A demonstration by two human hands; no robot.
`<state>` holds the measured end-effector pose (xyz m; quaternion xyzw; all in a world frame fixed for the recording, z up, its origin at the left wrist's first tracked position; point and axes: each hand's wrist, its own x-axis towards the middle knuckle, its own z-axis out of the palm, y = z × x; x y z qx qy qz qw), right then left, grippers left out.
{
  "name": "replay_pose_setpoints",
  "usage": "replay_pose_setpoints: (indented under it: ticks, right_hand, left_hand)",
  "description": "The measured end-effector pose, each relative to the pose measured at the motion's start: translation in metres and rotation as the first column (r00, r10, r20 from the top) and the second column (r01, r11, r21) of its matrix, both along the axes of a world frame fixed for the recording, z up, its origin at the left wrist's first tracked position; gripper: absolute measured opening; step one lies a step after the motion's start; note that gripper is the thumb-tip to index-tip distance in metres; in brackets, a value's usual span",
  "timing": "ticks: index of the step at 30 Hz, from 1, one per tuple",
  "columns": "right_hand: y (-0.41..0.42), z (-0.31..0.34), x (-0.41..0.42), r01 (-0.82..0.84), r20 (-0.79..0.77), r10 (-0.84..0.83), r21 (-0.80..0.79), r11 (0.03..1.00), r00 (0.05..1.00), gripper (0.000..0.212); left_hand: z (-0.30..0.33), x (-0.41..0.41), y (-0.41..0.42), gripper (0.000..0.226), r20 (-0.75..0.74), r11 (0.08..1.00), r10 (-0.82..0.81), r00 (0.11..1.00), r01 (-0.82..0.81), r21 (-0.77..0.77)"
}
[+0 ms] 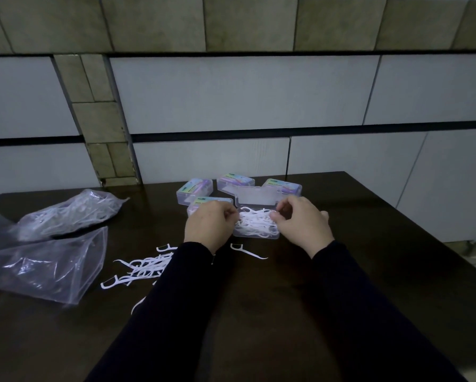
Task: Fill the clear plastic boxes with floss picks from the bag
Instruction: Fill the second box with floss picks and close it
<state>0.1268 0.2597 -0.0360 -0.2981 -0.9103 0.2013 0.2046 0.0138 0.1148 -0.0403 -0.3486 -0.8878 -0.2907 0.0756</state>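
An open clear plastic box [259, 235] lies on the dark table, its lid [256, 198] tipped back, heaped with white floss picks [254, 221]. My left hand [208, 226] is at the box's left side, fingers curled on the picks. At the right side, my right hand [303, 221] pinches the same heap. Several closed clear boxes with coloured labels [194, 188] [234, 183] [282, 187] stand just behind, and another [209, 202] is partly hidden by my left hand. A clear bag [71, 213] holding floss picks lies at the far left.
A second, flat clear bag [46, 268] lies at the near left. Loose floss picks [146, 267] are scattered beside my left sleeve, and one pick [246, 251] lies between my wrists. The table [383, 244] ends at a tiled wall behind and drops off at the right.
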Motion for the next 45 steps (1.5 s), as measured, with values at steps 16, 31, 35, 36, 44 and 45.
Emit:
replay_pose_setpoints:
  ticks: [16,31,35,36,44,45]
  right_hand:
    - [-0.005,0.001,0.005,-0.069,0.200,0.085,-0.085,0.994,0.976,0.056]
    - [-0.010,0.001,0.009,-0.057,0.184,0.077,-0.113,0.992,0.980,0.055]
    - [-0.010,0.000,0.011,-0.060,0.160,0.081,-0.135,0.989,0.984,0.061]
    - [-0.010,0.000,0.011,-0.065,0.158,0.087,-0.140,0.988,0.984,0.061]
    - [-0.012,0.002,0.014,-0.087,0.168,0.111,-0.144,0.986,0.979,0.058]
    - [-0.012,0.002,0.014,-0.090,0.171,0.114,-0.145,0.985,0.979,0.058]
  left_hand:
    - [0.010,-0.001,-0.010,0.016,0.033,0.986,-0.117,0.993,0.112,0.124]
    - [0.010,0.012,-0.014,0.007,0.240,0.885,-0.268,0.933,0.337,-0.321]
    - [0.010,0.011,-0.017,0.011,0.206,0.911,-0.269,0.941,0.318,-0.263]
    - [0.009,0.010,-0.018,0.012,0.153,0.941,-0.251,0.956,0.278,-0.194]
    - [-0.001,0.011,-0.005,0.019,-0.119,0.990,-0.135,0.984,0.138,0.020]
    - [0.000,0.008,-0.009,0.019,-0.111,0.991,-0.103,0.988,0.112,0.079]
